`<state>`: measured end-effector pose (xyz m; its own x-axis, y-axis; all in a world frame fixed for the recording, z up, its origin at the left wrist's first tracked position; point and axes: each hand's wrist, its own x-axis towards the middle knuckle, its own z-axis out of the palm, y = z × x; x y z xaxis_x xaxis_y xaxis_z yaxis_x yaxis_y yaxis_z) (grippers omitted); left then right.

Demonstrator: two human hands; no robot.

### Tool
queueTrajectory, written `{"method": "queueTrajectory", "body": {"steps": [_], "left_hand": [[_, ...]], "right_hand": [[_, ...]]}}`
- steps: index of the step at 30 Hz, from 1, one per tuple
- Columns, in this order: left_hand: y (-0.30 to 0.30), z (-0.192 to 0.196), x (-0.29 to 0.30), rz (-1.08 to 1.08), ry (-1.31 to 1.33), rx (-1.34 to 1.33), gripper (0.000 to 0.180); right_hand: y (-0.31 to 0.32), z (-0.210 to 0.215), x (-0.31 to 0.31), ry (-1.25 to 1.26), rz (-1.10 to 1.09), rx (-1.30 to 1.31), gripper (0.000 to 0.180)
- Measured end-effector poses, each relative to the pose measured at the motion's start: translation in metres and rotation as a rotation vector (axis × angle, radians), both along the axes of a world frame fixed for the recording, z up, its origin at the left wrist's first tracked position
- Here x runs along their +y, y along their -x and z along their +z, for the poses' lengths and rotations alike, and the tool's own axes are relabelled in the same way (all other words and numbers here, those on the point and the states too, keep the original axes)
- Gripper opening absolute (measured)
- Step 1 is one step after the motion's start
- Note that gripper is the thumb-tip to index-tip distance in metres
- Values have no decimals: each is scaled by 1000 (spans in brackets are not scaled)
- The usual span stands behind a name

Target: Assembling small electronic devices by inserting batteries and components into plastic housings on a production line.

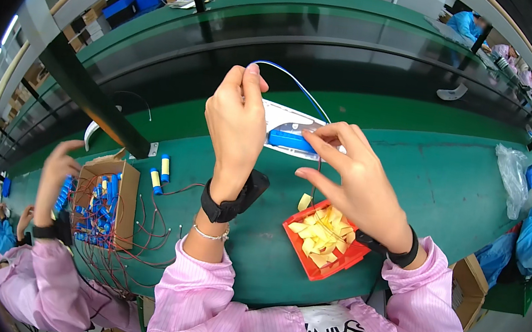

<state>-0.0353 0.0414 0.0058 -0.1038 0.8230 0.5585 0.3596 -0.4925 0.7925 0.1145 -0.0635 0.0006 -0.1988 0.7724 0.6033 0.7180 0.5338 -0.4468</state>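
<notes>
My left hand [237, 105] is closed, its thumb and fingertips pinching a thin blue-and-white wire [294, 80] that arcs over to the right. Beside that hand lies a long white plastic shell [278, 114], partly hidden behind it. A blue cylindrical battery [291, 141] sits lengthwise inside the shell. My right hand [353, 171] rests its index fingertip on the battery's right end, with the thumb spread well below. A dark lead hangs from the shell toward a red tray [314, 272] of yellow foam or paper pieces [319, 233].
On the green bench [255, 198], two yellow-and-blue batteries [161, 172] lie left of me. A cardboard box [126, 205] holds several blue batteries with trailing red leads. A co-worker's hand [57, 169] is beside it. A clear plastic bag [511, 178] lies right; a dark conveyor [359, 67] runs behind.
</notes>
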Motion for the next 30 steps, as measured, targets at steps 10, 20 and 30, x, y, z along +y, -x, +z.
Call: {"method": "queueTrajectory", "body": {"steps": [10, 20, 30], "left_hand": [[4, 8, -4, -116, 52, -113, 37], [41, -15, 58, -721, 617, 188, 43], [26, -118, 99, -411, 561, 197, 72]], "right_hand": [[6, -6, 15, -318, 15, -61, 35], [-45, 23, 17, -97, 47, -140, 68], [-100, 36, 15, -146, -125, 74, 34]]}}
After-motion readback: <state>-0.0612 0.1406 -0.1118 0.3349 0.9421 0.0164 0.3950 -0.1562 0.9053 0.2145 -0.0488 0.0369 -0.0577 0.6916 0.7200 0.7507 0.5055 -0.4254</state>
